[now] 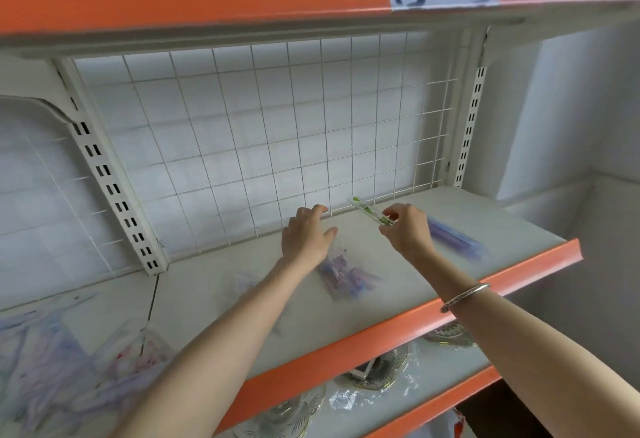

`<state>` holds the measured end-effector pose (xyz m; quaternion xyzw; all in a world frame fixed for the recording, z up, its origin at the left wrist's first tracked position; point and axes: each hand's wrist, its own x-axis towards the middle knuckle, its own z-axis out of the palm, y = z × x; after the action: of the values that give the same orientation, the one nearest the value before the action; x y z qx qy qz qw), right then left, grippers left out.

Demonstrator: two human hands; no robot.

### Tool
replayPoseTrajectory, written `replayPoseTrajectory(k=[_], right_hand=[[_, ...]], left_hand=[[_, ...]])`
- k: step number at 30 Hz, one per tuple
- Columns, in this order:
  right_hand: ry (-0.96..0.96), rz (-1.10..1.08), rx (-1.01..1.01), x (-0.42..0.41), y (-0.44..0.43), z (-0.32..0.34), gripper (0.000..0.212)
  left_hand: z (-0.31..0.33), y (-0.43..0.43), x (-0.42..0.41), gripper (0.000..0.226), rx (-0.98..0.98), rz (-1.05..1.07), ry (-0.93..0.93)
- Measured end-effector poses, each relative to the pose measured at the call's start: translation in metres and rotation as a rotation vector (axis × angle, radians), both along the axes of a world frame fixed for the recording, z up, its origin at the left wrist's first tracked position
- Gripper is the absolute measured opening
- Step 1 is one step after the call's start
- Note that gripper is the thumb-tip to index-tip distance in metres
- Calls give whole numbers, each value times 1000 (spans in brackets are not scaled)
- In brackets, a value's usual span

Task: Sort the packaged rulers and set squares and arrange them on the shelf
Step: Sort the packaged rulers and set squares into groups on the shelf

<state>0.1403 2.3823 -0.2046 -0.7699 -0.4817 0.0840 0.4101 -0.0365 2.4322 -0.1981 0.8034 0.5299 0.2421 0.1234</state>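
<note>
My right hand [406,228] pinches the near end of a green-and-white packaged ruler [370,210], which points toward the wire grid at the back of the shelf [398,285]. My left hand [306,235] hovers over the shelf with relaxed fingers near the grid, holding nothing. Just in front of that hand lies a clear packet of purple and pink rulers or set squares [341,276]. A purple packaged set [453,236] lies to the right of my right hand. The whole view is blurred.
A heap of clear stationery packets [52,361] lies at the shelf's left end, and a faint clear packet [247,283] sits mid-shelf. The orange shelf lip [346,351] runs along the front. Wrapped glass dishes [374,372] sit on the shelf below. A wire grid [259,132] backs the shelf.
</note>
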Motion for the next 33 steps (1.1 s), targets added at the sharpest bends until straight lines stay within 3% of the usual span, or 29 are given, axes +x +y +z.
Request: replayPoseTrajectory(k=[3, 12, 24, 33], right_hand=[[-17, -70, -26, 35, 0, -4, 28], [-91, -196, -188, 106, 7, -19, 27], [-183, -154, -258, 115, 14, -26, 24], [-212, 121, -165, 24, 29, -5, 22]], left_hand=[[-3, 2, 23, 43, 85, -22, 174], [-10, 10, 74, 45, 66, -59, 364], [-15, 16, 88, 47, -6, -50, 390], [-11, 10, 22, 43, -3, 2, 329]])
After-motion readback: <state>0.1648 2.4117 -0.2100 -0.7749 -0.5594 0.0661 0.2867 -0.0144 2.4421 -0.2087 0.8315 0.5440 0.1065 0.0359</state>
